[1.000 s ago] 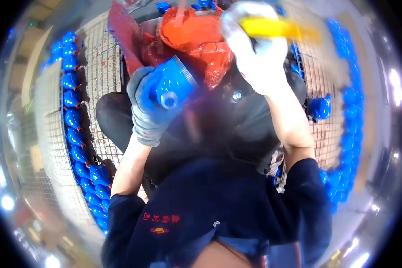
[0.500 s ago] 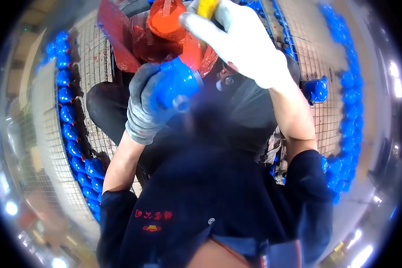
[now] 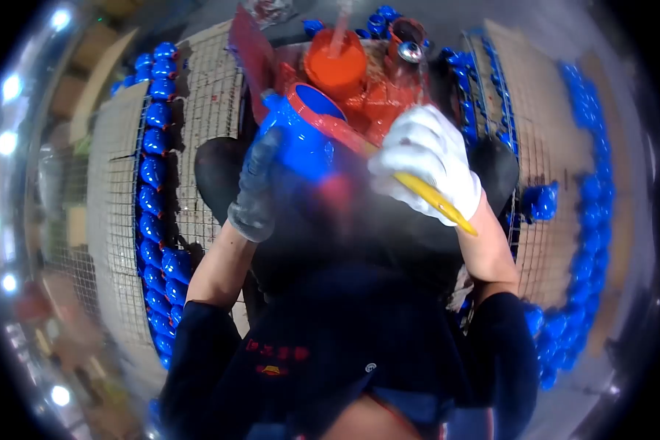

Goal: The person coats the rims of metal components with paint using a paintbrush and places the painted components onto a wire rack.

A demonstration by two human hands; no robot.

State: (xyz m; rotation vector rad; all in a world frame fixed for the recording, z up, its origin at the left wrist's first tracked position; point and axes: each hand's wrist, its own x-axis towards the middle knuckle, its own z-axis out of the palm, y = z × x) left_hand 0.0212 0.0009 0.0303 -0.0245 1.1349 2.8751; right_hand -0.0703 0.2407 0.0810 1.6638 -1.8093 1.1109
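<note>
My left hand (image 3: 254, 192), in a grey glove, is closed around the side of a glossy blue hollow casting (image 3: 301, 147). Its round open mouth is turned up and away from me. In my white-gloved right hand (image 3: 427, 158) is a paintbrush (image 3: 434, 198), its yellow handle pointing back toward my wrist. The brush's red-coated end lies along the casting's rim, where red shows. Just beyond both hands is a red paint container (image 3: 336, 64), standing amid red-smeared surfaces. Blur hides the lower end of the casting.
Rows of blue castings line the wire mesh rack (image 3: 209, 147) at left and the cardboard-backed rack (image 3: 543, 132) at right. One single blue casting (image 3: 541, 202) sits on the right mesh. A red-stained cup (image 3: 407, 33) stands at the back, near more blue pieces. My knees flank the work.
My right hand has come down and nearer with the brush, whose end now meets the casting's rim. The casting's mouth has turned upward in my left hand. The camera view has shifted.
</note>
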